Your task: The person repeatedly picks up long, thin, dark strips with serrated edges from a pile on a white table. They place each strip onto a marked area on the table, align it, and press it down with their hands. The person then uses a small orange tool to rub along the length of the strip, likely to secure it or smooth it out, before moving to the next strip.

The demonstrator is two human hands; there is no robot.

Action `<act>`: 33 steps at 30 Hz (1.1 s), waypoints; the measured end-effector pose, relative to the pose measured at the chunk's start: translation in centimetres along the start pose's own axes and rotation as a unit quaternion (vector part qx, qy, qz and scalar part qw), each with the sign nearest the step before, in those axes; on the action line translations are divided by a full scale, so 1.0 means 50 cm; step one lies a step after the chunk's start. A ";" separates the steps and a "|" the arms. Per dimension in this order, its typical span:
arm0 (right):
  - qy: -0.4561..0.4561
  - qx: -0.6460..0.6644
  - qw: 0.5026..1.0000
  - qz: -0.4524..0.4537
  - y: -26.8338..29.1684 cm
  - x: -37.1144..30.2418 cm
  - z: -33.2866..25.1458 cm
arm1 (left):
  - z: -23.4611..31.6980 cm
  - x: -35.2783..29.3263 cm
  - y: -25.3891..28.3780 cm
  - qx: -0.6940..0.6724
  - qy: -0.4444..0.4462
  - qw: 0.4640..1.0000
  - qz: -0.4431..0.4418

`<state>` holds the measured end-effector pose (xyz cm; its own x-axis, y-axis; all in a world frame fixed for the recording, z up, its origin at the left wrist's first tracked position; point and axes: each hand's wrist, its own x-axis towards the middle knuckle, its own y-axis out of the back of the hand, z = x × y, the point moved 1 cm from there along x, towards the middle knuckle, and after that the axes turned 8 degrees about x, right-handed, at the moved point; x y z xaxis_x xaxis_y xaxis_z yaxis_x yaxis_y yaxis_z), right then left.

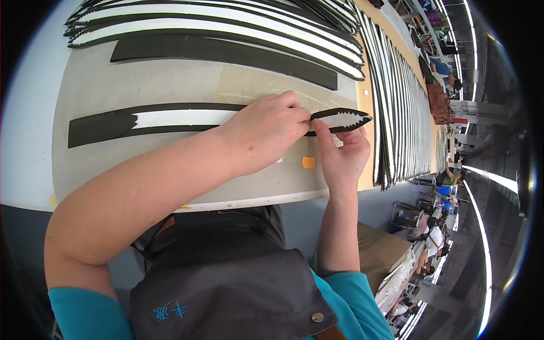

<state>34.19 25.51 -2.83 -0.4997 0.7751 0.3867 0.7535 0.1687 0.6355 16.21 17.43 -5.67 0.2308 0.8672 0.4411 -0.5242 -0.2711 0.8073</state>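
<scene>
A long black strip with a white band down its middle (181,118) lies across the worktable. Its left end is plain black; toward the right, the black edges are folded inward over the white in a toothed pattern, narrowing to a point. My left hand (263,130) is closed on the strip near its right part, thumb and fingertips pinched together at the fold. Beside it, my right hand (347,156) grips the pointed end, thumb on top and the other fingers underneath. Below the strip, between my hands, a small orange piece (308,162) lies on the table.
Above the strip lies a plain black strip (226,56). A stack of black-and-white toothed strips (215,25) fills the far side, and a long row of similar strips (399,102) lies on the right. The grey table surface (141,175) ends close to my apron (226,283). People sit at benches farther right.
</scene>
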 end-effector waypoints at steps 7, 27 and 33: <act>0.050 -0.102 0.991 -0.076 0.011 0.002 -0.033 | -0.015 0.003 -0.017 -0.052 0.010 0.998 0.018; 0.188 -0.188 0.956 -0.121 0.022 -0.013 -0.032 | -0.032 -0.079 0.078 -0.151 0.166 0.974 0.029; 0.205 -0.190 0.948 -0.149 0.025 -0.011 -0.050 | -0.029 -0.095 0.072 -0.107 0.148 0.981 0.067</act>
<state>34.32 23.76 -0.56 -0.8489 0.4124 0.3305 0.3834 0.0502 0.9222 12.06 12.92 -5.44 -0.0840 0.9215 0.3793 -0.7016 -0.3250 0.6342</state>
